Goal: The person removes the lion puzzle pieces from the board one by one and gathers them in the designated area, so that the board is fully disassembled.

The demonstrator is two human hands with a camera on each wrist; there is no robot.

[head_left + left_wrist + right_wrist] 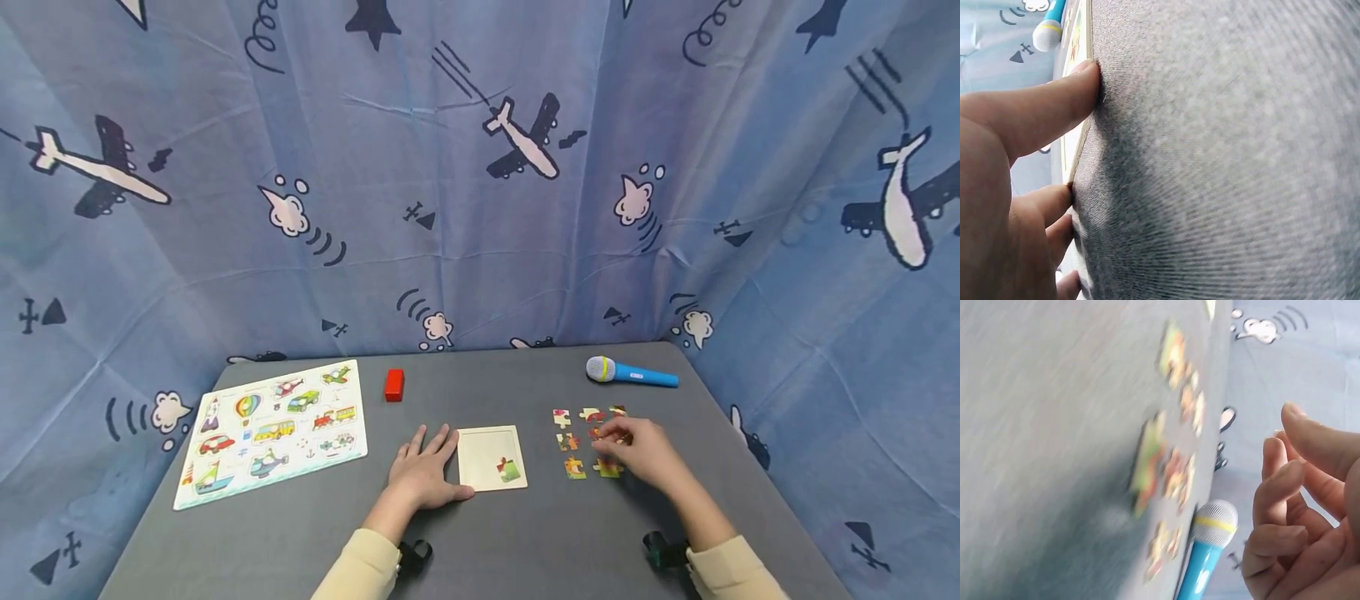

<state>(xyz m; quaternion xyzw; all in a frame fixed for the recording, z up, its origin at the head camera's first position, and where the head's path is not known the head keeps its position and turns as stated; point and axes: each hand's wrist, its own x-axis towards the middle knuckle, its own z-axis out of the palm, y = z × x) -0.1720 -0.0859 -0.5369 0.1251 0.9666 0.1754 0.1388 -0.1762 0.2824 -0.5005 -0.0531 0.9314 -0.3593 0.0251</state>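
My left hand (423, 475) lies spread on the table at the left side of a small square wooden puzzle tray (480, 458). In the left wrist view its thumb (1054, 109) and a fingertip touch the tray's edge. One puzzle piece (508, 470), green with red, sits in the tray's lower right corner. My right hand (641, 450) hovers above the right part of a group of loose jigsaw pieces (575, 467), partly covering some. Its fingers are loosely bent, and the right wrist view shows nothing between thumb and fingers. A red and green piece (1147, 459) lies below it, blurred.
A toy microphone (637, 372) with a blue handle lies at the back right. Near the back stands a red block (393, 385). A large white board with vehicle pictures (273, 429) covers the left of the grey table. A patterned blue curtain (450, 208) hangs behind.
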